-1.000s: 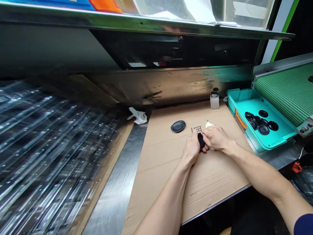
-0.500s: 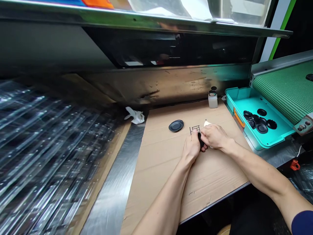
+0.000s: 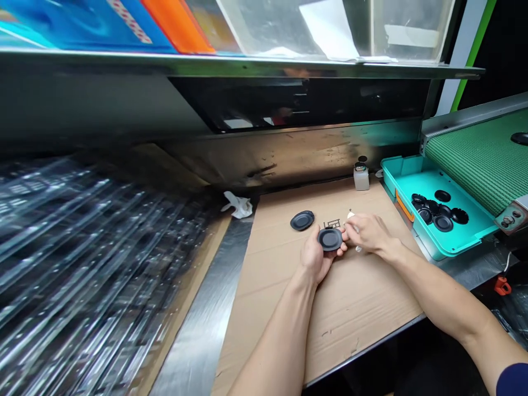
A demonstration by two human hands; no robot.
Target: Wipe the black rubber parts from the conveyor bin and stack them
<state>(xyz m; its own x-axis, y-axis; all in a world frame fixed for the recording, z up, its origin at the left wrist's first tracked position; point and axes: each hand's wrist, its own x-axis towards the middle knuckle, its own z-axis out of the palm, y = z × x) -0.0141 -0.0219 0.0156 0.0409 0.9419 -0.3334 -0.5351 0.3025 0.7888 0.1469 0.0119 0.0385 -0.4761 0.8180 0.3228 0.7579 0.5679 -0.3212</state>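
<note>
A black, rounded plastic cover [image 3: 330, 240] with a raised rim lies in my left hand [image 3: 314, 256], its recessed face turned up and the fingers curled beneath it. Close by its right edge, my right hand [image 3: 369, 234] is closed with fingers pinched together. White bits of what looks like a cloth [image 3: 350, 215] stick out above and below that hand; the rest is hidden in the grip. Another black cover [image 3: 302, 220] rests on the cardboard sheet [image 3: 272, 286], just beyond my left hand. Dark printed marks [image 3: 331, 224] show on the cardboard behind the held cover.
To the right, a turquoise tray [image 3: 462, 247] holds several black covers, beside a green conveyor belt [image 3: 478, 148]. A small bottle [image 3: 362, 179] stands at the back of the cardboard. Crumpled white material [image 3: 240, 206] lies left. Stacked clear plastic trays [image 3: 91, 275] fill the left side.
The cover in my left hand has turned from edge-on to face up. My right hand has shifted slightly right, off the cover's face. The camera view has tilted upward a little.
</note>
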